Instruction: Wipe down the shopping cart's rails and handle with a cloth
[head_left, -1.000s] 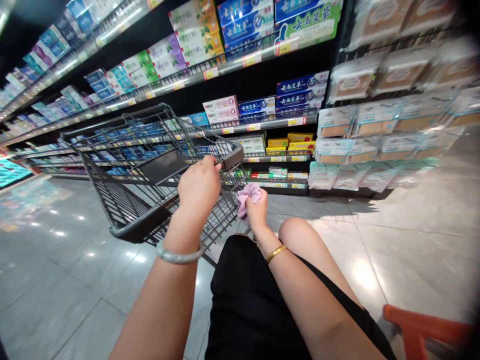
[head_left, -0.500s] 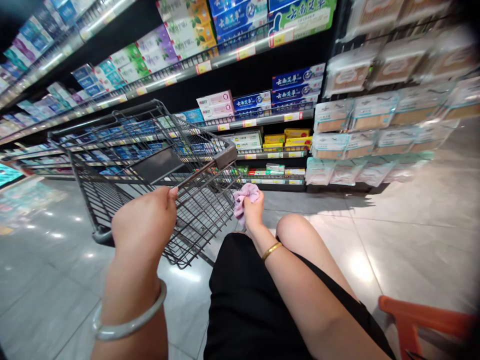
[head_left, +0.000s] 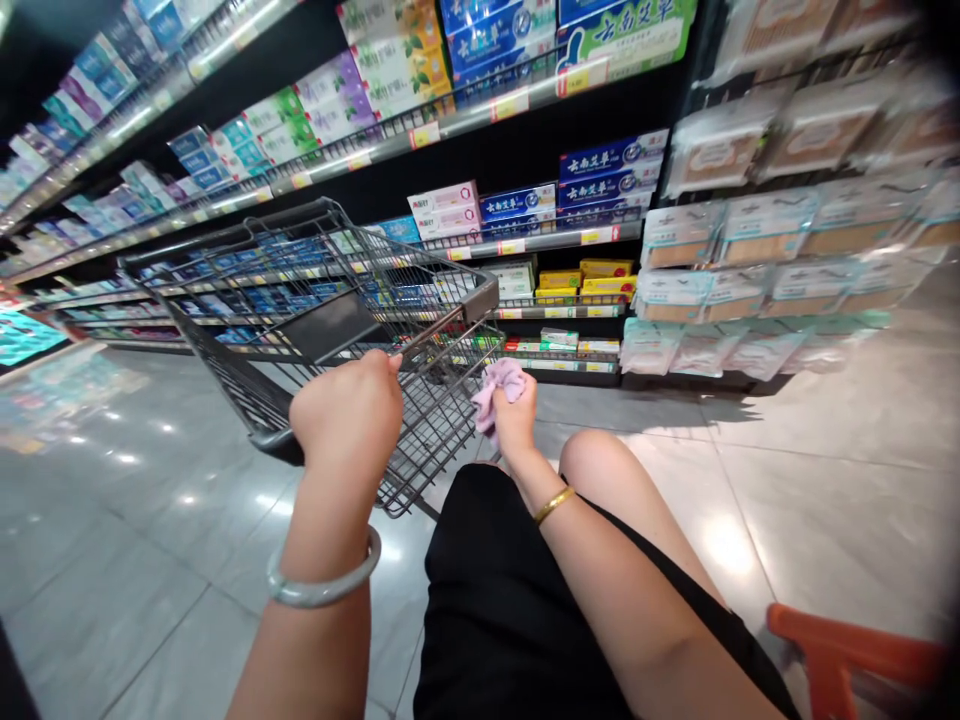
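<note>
My left hand (head_left: 349, 412) is closed in a fist around the handle bar of a grey wire shopping cart (head_left: 247, 270), which stands just ahead of me, tilted in the view. A pale bangle circles that wrist. My right hand (head_left: 516, 418) is closed on a crumpled pink cloth (head_left: 498, 384), held against the cart's rear right side near the basket mesh. A gold bangle sits on the right wrist. My knee and black skirt show below both arms.
Store shelves (head_left: 517, 100) stocked with toothpaste boxes run behind the cart. Hanging packets (head_left: 757, 250) fill a rack at the right. An orange frame (head_left: 847, 650) juts in at the lower right. Glossy grey floor tiles (head_left: 112, 520) spread to the left.
My left hand slid leftward along the cart handle, then came partway back to the right. The cart shifted slightly with it. My right hand kept the pink cloth in nearly the same spot.
</note>
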